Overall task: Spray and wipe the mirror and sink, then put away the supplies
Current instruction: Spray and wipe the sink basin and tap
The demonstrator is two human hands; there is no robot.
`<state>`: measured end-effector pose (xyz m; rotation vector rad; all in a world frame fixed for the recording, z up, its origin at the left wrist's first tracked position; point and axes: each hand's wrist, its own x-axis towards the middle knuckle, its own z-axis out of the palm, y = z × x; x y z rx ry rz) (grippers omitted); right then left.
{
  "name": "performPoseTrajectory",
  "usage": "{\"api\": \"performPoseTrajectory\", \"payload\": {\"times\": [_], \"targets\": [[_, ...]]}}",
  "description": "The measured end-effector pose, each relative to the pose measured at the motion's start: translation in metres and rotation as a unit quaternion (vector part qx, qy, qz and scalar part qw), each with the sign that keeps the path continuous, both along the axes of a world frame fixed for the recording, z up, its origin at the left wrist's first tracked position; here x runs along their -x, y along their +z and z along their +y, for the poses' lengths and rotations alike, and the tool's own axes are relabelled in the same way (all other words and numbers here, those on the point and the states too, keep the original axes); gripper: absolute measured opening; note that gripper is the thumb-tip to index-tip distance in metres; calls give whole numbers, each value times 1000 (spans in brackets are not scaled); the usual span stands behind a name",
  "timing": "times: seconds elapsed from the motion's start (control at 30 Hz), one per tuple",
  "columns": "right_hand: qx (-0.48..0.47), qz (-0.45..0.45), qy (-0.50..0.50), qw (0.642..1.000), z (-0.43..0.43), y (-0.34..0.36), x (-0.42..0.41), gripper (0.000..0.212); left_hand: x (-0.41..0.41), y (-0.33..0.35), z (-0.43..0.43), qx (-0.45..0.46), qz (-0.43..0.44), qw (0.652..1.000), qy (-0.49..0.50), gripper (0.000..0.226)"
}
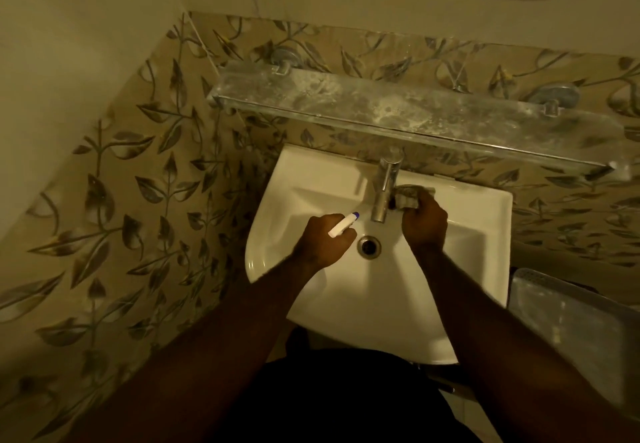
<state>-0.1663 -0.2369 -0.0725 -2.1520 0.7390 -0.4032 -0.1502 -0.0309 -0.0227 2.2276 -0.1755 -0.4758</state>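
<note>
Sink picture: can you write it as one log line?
left hand: holds spray bottle | right hand: presses cloth beside tap | sink: being wiped

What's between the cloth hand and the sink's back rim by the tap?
Nothing visible. The right hand already presses the cloth on the sink rim, right beside the faucet. The left hand holds the spray bottle over the basin, clear of it.

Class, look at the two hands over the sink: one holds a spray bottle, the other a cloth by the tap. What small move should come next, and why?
Probably rub the cloth around the tap. The right hand already presses it against the tap's right side, while the left hand holds the spray bottle over the sink, nozzle toward the tap.
</note>
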Motion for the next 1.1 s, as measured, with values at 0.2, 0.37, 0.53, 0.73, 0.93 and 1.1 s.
{"api": "performPoseTrajectory", "payload": {"times": [0.2,0.37,0.53,0.73,0.93,1.1], "targets": [[-35,-150,-163,974,25,41,4,36,-6,5,7,19,0,1000,11,20],[5,-169,-46,984,53,73,-38,48,-5,14,5,19,-1,1000,-7,17],[145,70,104,982,65,68,-54,47,-7,16,3,26,-18,999,-4,19],[191,99,102,971,68,63,-39,36,-5,14,8,27,-20,999,-8,18],[152,89,83,981,79,60,-18,56,-5,16,6,30,-27,999,-18,20],[152,89,112,978,80,43,6,52,-5,15,3,35,-35,999,-18,20]]}}
